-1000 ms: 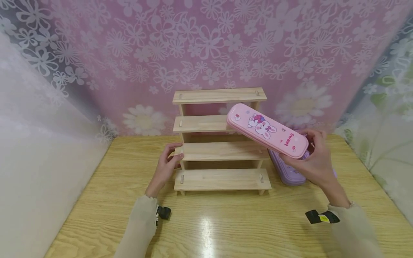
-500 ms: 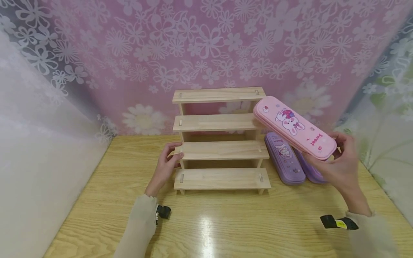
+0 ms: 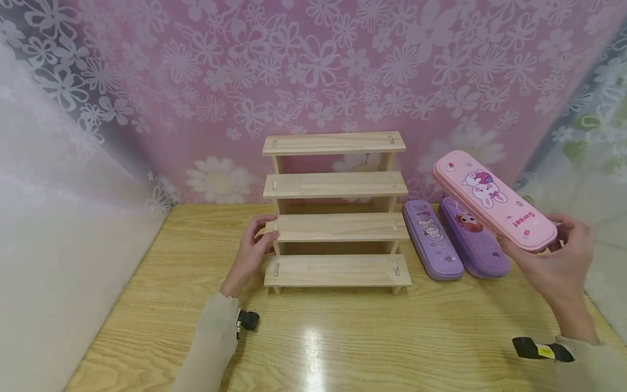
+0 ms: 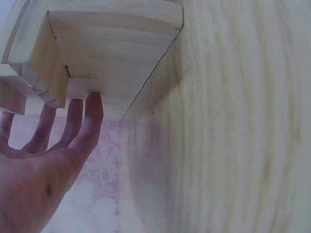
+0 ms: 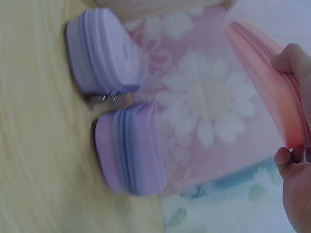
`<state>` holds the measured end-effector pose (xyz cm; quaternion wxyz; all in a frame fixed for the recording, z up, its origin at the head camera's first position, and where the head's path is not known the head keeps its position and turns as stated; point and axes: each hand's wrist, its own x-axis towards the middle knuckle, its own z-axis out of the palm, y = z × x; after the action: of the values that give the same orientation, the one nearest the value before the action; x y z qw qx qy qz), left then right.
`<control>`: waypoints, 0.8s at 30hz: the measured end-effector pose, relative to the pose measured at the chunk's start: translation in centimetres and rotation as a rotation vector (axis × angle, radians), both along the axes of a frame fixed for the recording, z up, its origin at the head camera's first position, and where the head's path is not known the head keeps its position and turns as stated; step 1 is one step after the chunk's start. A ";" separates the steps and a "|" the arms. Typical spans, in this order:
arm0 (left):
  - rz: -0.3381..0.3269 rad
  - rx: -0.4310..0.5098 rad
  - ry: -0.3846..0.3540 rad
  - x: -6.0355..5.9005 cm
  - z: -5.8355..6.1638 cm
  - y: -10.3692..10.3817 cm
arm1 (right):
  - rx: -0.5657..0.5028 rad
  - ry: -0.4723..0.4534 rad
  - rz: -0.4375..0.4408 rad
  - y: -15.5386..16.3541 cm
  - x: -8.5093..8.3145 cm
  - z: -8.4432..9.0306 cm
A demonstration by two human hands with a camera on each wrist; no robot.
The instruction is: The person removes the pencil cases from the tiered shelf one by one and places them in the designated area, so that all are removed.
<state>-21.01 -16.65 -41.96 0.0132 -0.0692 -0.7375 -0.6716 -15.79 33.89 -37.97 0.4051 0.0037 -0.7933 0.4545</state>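
Observation:
A stepped wooden display rack [image 3: 338,275] with several boards stands on the table in the head view. My left hand [image 3: 251,256] grips the left end of its second-lowest board, the thumb at the front edge. The left wrist view shows fingertips [image 4: 94,99] touching the rack's side panel. On the right, my right hand [image 3: 563,264] holds one end of a pink pencil case [image 3: 495,201], printed with a rabbit and "Sweet". The case hangs tilted above the table, apart from it. In the right wrist view the thumb and fingers pinch the pencil case [image 5: 267,87] at its end.
Two purple pencil cases, a lighter one [image 3: 433,239] and a darker one [image 3: 475,239], lie side by side on the wood-grain table [image 3: 313,337], right of the rack. A pink floral backdrop [image 3: 333,71] rises behind. Pale sheets [image 3: 59,218] flank both sides.
My right hand has moved right with the pink pencil case, away from the rack. Both purple cases have come into fuller view. My left hand stays on the rack.

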 end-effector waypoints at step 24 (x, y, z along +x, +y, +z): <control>0.001 -0.010 0.002 0.0 0.0 0.0 | 0.054 -0.182 -0.364 7.3 -1.2 -5.7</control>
<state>-21.03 -16.63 -41.91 0.0139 -0.0696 -0.7408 -0.6679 -17.01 41.17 -43.66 0.4069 -0.1698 -0.8260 0.3511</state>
